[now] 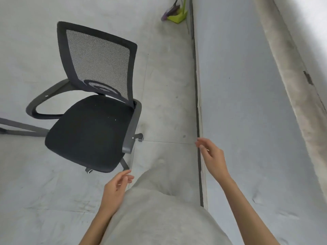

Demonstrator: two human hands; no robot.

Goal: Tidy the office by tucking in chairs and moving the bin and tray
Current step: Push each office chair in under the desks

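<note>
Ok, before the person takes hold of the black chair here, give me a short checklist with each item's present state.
1. Left hand free: ok, fingers relaxed, holding nothing.
2. Right hand free: ok, open, holding nothing.
3. Black chair upright with its seat bare: ok.
4. Chair within reach: ok, probably; the left hand is close to the seat's front edge, not touching.
5. Desk to tuck it under: cannot tell; only a grey bar shows at the left edge.
6. Floor beside the chair free of obstacles: ok; the green dustpan lies far off by the wall.
</note>
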